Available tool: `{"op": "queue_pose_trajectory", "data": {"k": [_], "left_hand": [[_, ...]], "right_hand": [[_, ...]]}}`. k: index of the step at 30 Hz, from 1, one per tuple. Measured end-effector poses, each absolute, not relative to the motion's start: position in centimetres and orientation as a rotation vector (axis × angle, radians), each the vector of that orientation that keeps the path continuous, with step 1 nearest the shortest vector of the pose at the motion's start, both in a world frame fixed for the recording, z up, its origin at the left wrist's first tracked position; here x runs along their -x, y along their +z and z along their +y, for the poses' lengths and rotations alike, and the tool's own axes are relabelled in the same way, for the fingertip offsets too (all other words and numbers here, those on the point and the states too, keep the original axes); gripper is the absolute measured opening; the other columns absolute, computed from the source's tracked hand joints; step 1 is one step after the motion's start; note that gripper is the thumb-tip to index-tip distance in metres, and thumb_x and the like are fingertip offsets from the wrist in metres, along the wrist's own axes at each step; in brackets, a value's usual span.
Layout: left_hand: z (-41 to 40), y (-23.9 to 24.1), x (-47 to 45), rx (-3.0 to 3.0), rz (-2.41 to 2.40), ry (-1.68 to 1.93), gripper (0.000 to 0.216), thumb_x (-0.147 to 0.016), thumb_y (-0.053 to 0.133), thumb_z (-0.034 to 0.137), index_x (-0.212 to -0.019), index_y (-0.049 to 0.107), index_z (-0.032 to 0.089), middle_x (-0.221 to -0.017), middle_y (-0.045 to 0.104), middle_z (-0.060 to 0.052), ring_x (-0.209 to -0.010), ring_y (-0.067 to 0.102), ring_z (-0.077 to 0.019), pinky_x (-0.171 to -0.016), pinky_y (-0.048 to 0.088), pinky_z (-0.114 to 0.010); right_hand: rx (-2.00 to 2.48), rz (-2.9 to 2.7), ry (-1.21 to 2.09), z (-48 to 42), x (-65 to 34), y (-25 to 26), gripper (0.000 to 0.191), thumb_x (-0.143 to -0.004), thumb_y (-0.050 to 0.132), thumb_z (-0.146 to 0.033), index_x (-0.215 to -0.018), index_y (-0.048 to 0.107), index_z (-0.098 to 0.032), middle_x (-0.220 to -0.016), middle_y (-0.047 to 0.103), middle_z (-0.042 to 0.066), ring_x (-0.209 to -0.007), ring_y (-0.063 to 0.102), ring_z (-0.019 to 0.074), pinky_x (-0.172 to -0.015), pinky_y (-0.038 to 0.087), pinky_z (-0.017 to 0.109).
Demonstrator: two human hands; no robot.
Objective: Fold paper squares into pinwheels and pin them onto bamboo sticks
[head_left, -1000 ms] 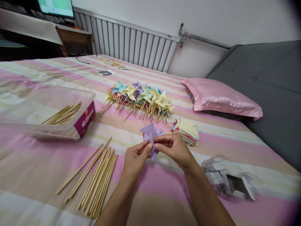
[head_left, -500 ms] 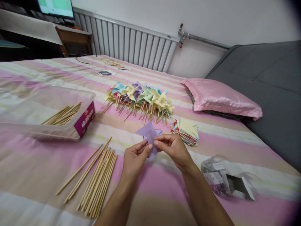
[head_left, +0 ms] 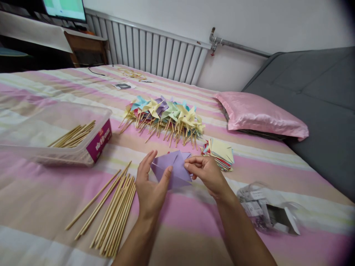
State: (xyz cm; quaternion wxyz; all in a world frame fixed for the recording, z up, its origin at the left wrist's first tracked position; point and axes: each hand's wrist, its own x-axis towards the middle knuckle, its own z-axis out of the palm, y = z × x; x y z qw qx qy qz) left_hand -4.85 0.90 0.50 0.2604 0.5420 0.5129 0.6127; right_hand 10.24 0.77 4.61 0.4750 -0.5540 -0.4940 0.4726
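A square of purple paper [head_left: 173, 171] with slits cut in from its corners is held in front of me, mostly flat. My right hand [head_left: 205, 171] pinches its right side between thumb and fingers. At the left side, my left hand [head_left: 152, 184] has its fingers stretched out and apart, with the thumb touching or very near the paper's face. Just beyond my right hand lies a stack of slit paper squares [head_left: 222, 151] in several colours. Thin wooden sticks [head_left: 113, 214] lie loose to the left of my left hand.
Finished paper pinwheels [head_left: 166, 114] on sticks lie in a row farther back. At left stands a clear plastic box [head_left: 102, 129] with more sticks inside. A clear plastic bag [head_left: 257, 207] with small packets lies right, below a pink pillow [head_left: 263, 114]. All rest on a striped bedsheet [head_left: 191, 218].
The purple paper, bent with its flaps raised before, is now spread flatter. My left hand has let go its pinch and opened, moving left; my right hand stays pinched on the paper.
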Motion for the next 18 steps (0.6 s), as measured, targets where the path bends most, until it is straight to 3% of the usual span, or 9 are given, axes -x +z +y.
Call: {"op": "queue_pose_trajectory", "data": {"k": [4, 8, 13, 18], "left_hand": [[0.5, 1.0, 5.0, -1.793, 1.442, 1.816, 0.047, -0.069, 0.071, 0.024, -0.114, 0.059, 0.021, -0.115, 0.061, -0.009, -0.113, 0.051, -0.0238, -0.099, 0.037, -0.043], [0.1, 1.4, 4.9, -2.002, 1.383, 1.928, 0.030, -0.069, 0.070, 0.016, -0.097, 0.066, 0.023, -0.097, 0.068, -0.005, -0.104, 0.056, -0.0231, -0.096, 0.039, -0.044], [-0.2, 1.4, 4.5, -2.266, 1.340, 1.706, 0.019, -0.071, 0.069, 0.020, -0.089, 0.069, 0.028, -0.102, 0.071, -0.001, -0.121, 0.046, -0.0285, -0.107, 0.012, -0.057], [-0.2, 1.2, 4.2, -2.288, 1.282, 1.531, 0.027, -0.073, 0.068, 0.026, -0.100, 0.067, 0.027, -0.105, 0.070, -0.002, -0.124, 0.043, -0.0280, -0.108, 0.008, -0.057]], "right_hand": [[1.375, -1.206, 1.160, 0.7, -10.3, 4.5, 0.018, -0.063, 0.068, -0.029, -0.071, 0.068, -0.013, -0.054, 0.058, -0.001, -0.048, 0.049, 0.0075, -0.040, 0.037, 0.017], [1.384, -1.098, 1.142, 0.8, -10.3, 4.4, 0.022, -0.061, 0.069, -0.032, -0.072, 0.066, -0.013, -0.052, 0.059, 0.000, -0.047, 0.051, 0.0089, -0.034, 0.030, 0.015], [1.339, -0.983, 1.175, 0.8, -10.3, 4.4, 0.028, -0.059, 0.072, -0.032, -0.077, 0.066, -0.013, -0.054, 0.061, 0.000, -0.046, 0.054, 0.0090, -0.032, 0.028, 0.014], [1.264, -0.969, 1.211, 0.4, -10.2, 4.6, 0.034, -0.063, 0.071, -0.034, -0.090, 0.065, -0.015, -0.055, 0.063, -0.001, -0.044, 0.053, 0.0079, -0.032, 0.026, 0.014]]}}
